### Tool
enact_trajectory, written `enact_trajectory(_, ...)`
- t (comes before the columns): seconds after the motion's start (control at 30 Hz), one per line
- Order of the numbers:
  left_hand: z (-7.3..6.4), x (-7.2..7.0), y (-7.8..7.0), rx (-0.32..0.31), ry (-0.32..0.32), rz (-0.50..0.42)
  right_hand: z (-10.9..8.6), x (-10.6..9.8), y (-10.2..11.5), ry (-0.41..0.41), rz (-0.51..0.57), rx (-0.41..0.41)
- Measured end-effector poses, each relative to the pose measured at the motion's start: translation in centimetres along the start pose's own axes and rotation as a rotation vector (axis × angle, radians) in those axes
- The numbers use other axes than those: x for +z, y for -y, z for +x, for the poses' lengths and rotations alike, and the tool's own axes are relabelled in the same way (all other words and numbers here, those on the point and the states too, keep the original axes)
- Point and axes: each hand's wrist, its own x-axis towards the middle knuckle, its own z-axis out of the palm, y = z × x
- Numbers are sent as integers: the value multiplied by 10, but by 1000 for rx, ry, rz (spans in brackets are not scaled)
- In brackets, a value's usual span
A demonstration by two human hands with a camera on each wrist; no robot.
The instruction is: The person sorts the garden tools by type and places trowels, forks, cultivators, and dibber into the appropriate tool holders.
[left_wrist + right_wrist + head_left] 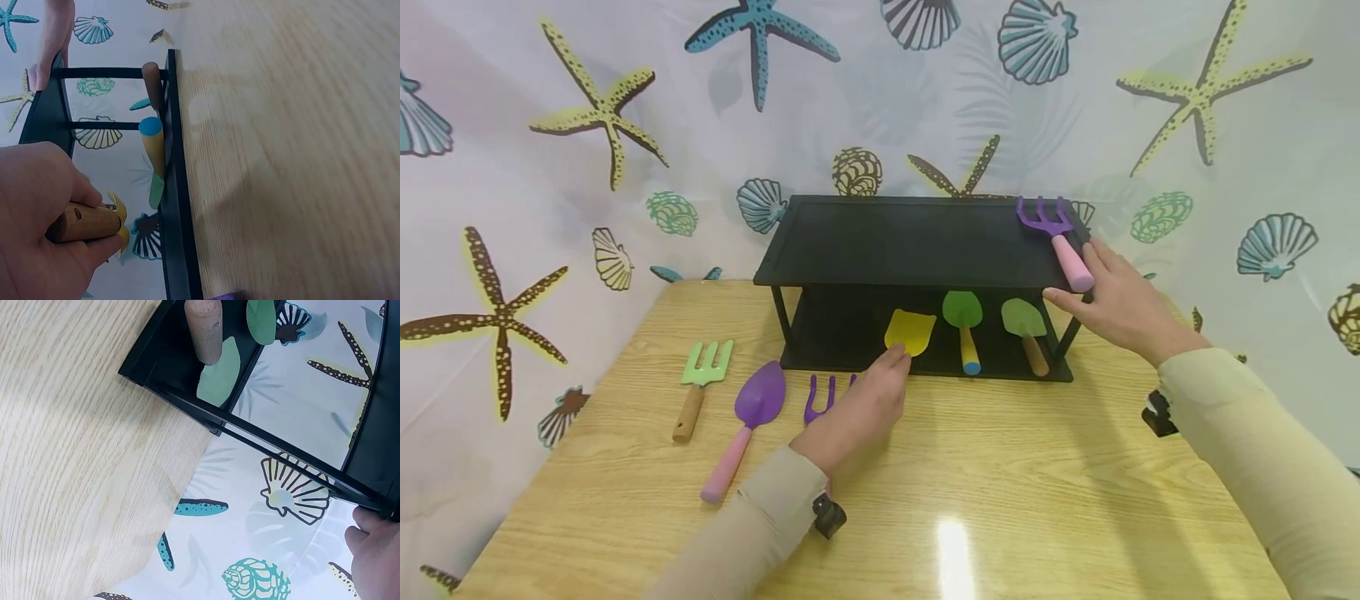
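My left hand (pixel 868 404) grips the wooden handle (pixel 87 223) of a small yellow shovel (pixel 910 332). The blade is over the lower tier of a black two-tier shelf (pixel 895 242), in the head view. On that tier, to the blade's right, lie a green trowel (pixel 963 310) with a yellow, blue-ended handle and a pale green trowel (pixel 1024 319) with a brown handle. My right hand (pixel 1123 304) holds the shelf's top board at its right front corner, thumb at the front edge. Beside it a purple hand fork (pixel 1060 237) with a pink handle lies on top.
Left on the wooden table (pixel 985 467) lie a light green hand fork (pixel 700 387) and a purple trowel (pixel 752 417). Another purple fork (pixel 822 404) is partly hidden under my left forearm. A cloth (pixel 880 100) printed with shells and starfish hangs behind the shelf.
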Motion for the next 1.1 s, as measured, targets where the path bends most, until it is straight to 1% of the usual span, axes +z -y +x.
enact_trajectory(0.03, 4, 2, 1, -50, -23, -172, 0, 0, 0, -2, -1, 0)
enact_trajectory(0.1, 10, 6, 3, -137, -100, -463, -1, 0, 0, -5, -4, -1)
enact_trajectory(0.13, 13, 7, 4, -155, -116, -515, -1, 0, 0, -5, -8, 0)
enact_trajectory(0.27, 22, 11, 7, -152, -134, -497, 0, 1, -1, -4, -17, 4)
enact_trajectory(0.33, 27, 12, 9, -157, -132, -496, -1, 1, -2, -5, -17, 6)
enact_trajectory(0.47, 39, 16, 15, -180, -120, -489, -1, 0, -2, -7, -16, 5)
enact_trajectory(0.6, 49, 21, 21, -192, -93, -465, -2, 0, -2, -4, -19, 5)
enact_trajectory(0.67, 54, 23, 24, -197, -75, -456, -2, 0, -2, -4, -19, 6)
enact_trajectory(0.77, 61, 26, 27, -216, -28, -460, -2, 0, -1, -9, -18, 7)
enact_trajectory(0.9, 69, 29, 30, -266, 61, -487, -2, 0, -2, -16, -20, 3)
enact_trajectory(0.97, 72, 31, 32, -292, 95, -499, -2, 1, -2, -17, -19, 0)
enact_trajectory(1.03, 75, 34, 33, -304, 103, -498, -2, 1, -3, -19, -13, -2)
enact_trajectory(1.1, 76, 37, 33, -298, 81, -486, -1, 2, -4, -23, -10, -1)
